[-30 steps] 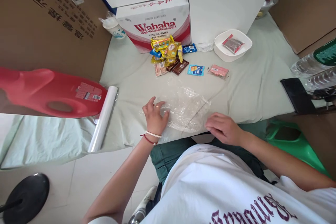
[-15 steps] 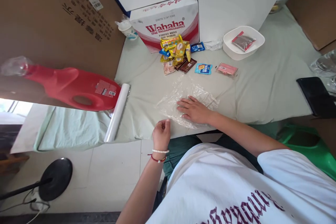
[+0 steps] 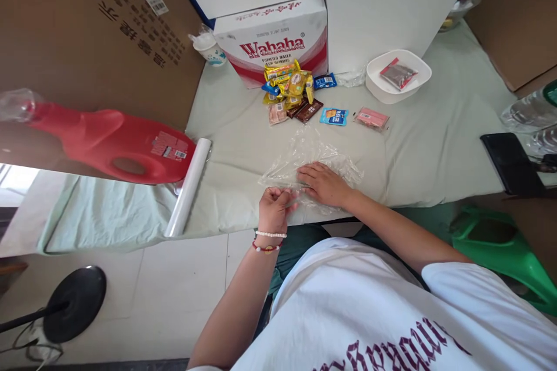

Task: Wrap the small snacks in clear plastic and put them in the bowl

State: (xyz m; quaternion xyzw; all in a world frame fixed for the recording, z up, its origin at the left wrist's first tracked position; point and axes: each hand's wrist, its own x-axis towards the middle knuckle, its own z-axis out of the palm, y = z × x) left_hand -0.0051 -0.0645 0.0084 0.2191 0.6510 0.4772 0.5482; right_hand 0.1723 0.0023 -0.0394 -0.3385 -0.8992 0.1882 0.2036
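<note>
A crumpled sheet of clear plastic wrap (image 3: pixel 313 153) lies on the pale green cloth (image 3: pixel 409 151) near its front edge. My right hand (image 3: pixel 324 184) rests flat on the wrap, fingers stretched out to the left. My left hand (image 3: pixel 274 208), with bead bracelets at the wrist, is curled, its fingers pinching the wrap's near edge just left of my right hand. Behind the wrap lies a pile of small snack packets (image 3: pixel 289 90).
A roll of plastic wrap (image 3: pixel 188 186) lies at the left beside a red jug (image 3: pixel 108 142). White bowl (image 3: pixel 398 76) with a packet, Wahaha carton (image 3: pixel 274 40), white boxes and cardboard stand behind. A black phone (image 3: pixel 507 163) and bottles lie at the right.
My right hand moved left onto the middle of the wrap. My left hand drew back toward the cloth's edge, then came forward again and closed on the wrap's near edge.
</note>
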